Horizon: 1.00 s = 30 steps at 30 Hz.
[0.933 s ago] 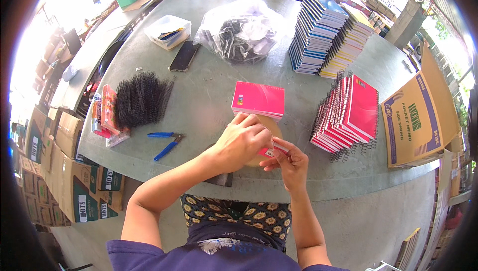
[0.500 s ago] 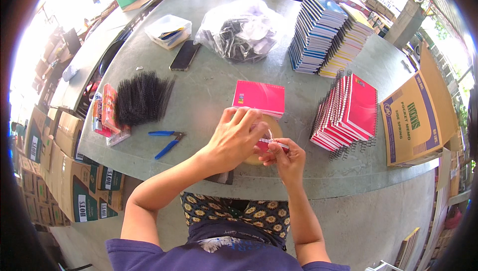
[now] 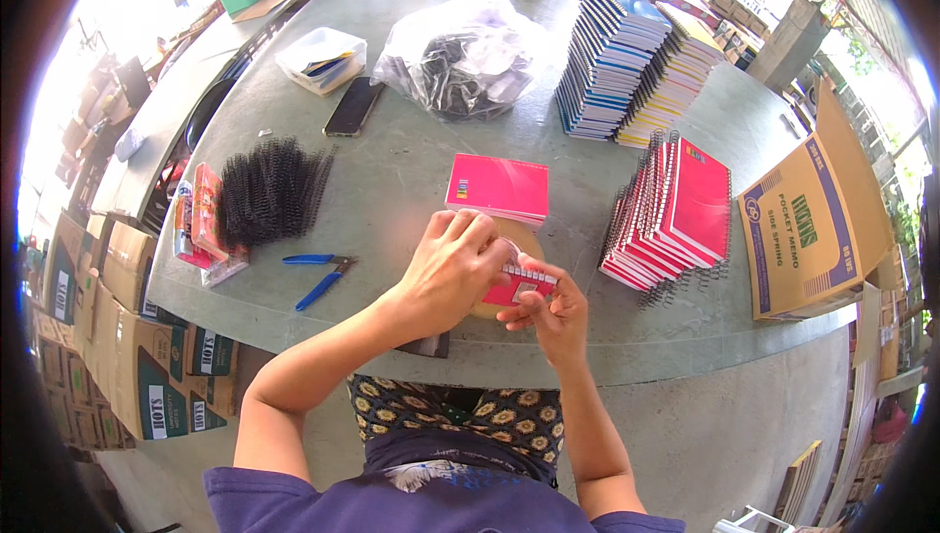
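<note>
A small red notebook (image 3: 513,285) is held tilted between my hands, its row of binding holes or coil loops facing up. My left hand (image 3: 452,264) is closed over its left end, fingers bent at the bound edge; their tips are partly hidden. At the other end, my right hand (image 3: 550,310) grips the notebook between thumb and fingers. Under my hands shows a round tan disc (image 3: 522,236), mostly covered. Just beyond lies a short stack of red notebooks (image 3: 497,186) without visible coils. To the right stand red notebooks with black coils (image 3: 676,210), stacked leaning.
Blue-handled cutters (image 3: 319,278) and a bundle of black spiral coils (image 3: 274,192) lie at left. Farther back are a phone (image 3: 353,106), a plastic tub (image 3: 323,61), a clear bag (image 3: 455,58) and tall notebook stacks (image 3: 612,63). An open carton (image 3: 808,230) stands at right.
The notebook has turned so more of its red cover and bound edge shows. My right fingers have shifted along it and spread a little. The whole view has shifted slightly.
</note>
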### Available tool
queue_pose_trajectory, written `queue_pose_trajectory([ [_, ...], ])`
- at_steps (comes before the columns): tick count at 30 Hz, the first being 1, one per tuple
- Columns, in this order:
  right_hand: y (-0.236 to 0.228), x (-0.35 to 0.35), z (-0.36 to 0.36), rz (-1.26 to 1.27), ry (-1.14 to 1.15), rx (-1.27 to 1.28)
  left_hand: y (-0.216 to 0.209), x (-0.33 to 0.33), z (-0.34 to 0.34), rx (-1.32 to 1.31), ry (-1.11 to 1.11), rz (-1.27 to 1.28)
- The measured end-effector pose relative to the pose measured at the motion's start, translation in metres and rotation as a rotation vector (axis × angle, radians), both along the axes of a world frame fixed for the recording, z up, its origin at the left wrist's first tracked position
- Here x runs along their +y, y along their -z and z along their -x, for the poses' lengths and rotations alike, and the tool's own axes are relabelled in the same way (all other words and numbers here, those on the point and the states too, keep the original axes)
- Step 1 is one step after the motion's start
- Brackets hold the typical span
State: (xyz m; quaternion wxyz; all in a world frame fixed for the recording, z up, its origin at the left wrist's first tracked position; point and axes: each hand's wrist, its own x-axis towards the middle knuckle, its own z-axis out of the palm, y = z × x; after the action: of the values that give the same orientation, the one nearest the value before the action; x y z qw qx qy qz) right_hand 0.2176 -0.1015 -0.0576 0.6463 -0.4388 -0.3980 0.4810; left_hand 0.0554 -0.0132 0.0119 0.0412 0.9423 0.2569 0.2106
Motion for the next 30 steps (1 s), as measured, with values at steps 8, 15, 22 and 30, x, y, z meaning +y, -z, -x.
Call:
queue_pose_trajectory([
  [8, -0.011, -0.006, 0.001, 0.014, 0.079, -0.026, 0.006, 0.004, -0.006, -0.058, 0.06, 0.004],
  [15, 0.014, -0.01, -0.006, 0.022, 0.07, -0.109, 0.006, 0.003, -0.018, -0.007, 0.093, 0.126],
  [22, 0.016, -0.011, -0.006, -0.025, 0.077, -0.046, 0.012, -0.004, -0.033, -0.13, 0.179, 0.117],
  [30, 0.028, -0.013, -0.01, -0.037, 0.189, -0.294, 0.023, -0.01, -0.043, -0.215, 0.278, 0.211],
])
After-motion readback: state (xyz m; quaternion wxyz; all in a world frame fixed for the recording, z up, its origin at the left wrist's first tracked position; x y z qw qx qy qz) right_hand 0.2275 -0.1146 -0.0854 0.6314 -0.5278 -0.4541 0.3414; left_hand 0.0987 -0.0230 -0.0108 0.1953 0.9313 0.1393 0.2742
